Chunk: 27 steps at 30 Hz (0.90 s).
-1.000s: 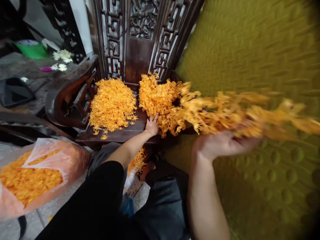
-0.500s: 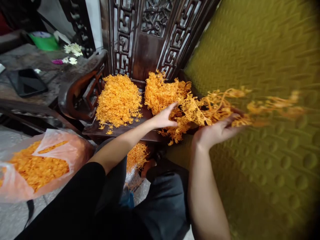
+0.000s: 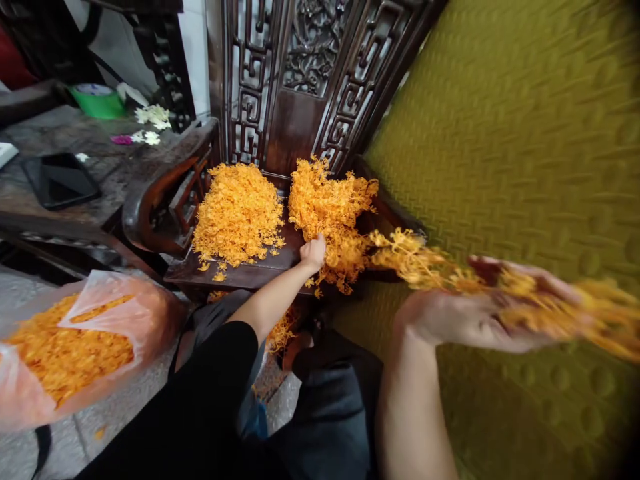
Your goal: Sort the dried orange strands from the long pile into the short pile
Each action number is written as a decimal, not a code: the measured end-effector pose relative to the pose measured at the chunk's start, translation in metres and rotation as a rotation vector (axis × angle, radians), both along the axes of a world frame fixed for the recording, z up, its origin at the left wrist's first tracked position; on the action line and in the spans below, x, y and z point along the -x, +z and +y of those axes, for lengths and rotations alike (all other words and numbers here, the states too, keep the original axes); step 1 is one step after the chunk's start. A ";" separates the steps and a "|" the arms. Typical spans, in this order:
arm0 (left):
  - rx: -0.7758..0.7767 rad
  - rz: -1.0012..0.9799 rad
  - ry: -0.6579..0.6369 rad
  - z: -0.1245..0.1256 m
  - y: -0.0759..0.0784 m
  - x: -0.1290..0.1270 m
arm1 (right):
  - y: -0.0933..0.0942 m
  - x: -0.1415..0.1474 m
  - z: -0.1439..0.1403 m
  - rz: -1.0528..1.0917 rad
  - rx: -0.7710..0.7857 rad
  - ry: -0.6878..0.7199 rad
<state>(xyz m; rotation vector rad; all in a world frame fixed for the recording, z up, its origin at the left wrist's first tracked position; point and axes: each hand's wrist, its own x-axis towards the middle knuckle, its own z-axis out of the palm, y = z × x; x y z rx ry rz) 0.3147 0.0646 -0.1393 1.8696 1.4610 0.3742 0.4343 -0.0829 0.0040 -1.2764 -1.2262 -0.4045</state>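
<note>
Two heaps of orange, flower-like pieces rest on a dark wooden chair seat (image 3: pixel 250 279). The left heap (image 3: pixel 237 213) is a dense mound of small bits; the right heap (image 3: pixel 327 200) is looser and stringier. My left hand (image 3: pixel 313 252) is closed at the right heap's near edge, its fingertips partly hidden among the sprays. Off to the right, my right hand (image 3: pixel 493 317) is turned up, its fingers curled around a long bunch of orange flower sprays (image 3: pixel 415 263). That bunch trails back toward the right heap, and its far end blurs past the fingers.
Beside the chair, a translucent plastic bag (image 3: pixel 160 317) holds more orange pieces. A wooden table (image 3: pixel 107 177) at left bears a phone (image 3: pixel 60 180), green tape (image 3: pixel 97 100) and white flowers (image 3: pixel 153 117). A textured yellow-green surface (image 3: pixel 525 133) rises at right. More orange strands (image 3: pixel 283 331) lie below the seat.
My right hand has moved right and toward me, drawing the bunch away from the heap. My left hand has moved slightly left and down, going from spread fingers to closed.
</note>
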 end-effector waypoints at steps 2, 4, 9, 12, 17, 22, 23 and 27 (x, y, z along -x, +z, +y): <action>0.006 0.031 -0.004 -0.003 -0.003 -0.008 | 0.004 0.001 -0.010 0.039 -0.339 -0.186; 0.021 0.041 -0.009 -0.006 -0.003 -0.014 | 0.004 0.005 -0.014 0.064 -0.360 -0.204; 0.090 0.007 -0.099 -0.007 0.010 -0.009 | -0.001 0.026 0.004 0.207 -0.162 -0.084; 0.049 -0.024 -0.136 -0.007 0.028 0.013 | 0.003 0.037 0.019 0.407 -0.201 -0.019; -0.177 -0.183 -0.082 -0.010 0.076 0.083 | 0.012 0.057 0.019 0.738 0.059 0.308; -0.279 -0.784 0.000 -0.045 0.127 0.167 | 0.002 0.105 0.009 0.730 0.499 0.701; -0.261 -0.807 -0.036 -0.058 0.133 0.181 | 0.000 0.117 0.006 0.719 0.519 0.760; -0.029 -0.806 -0.143 -0.109 0.137 0.220 | -0.008 0.161 -0.007 0.591 0.726 1.048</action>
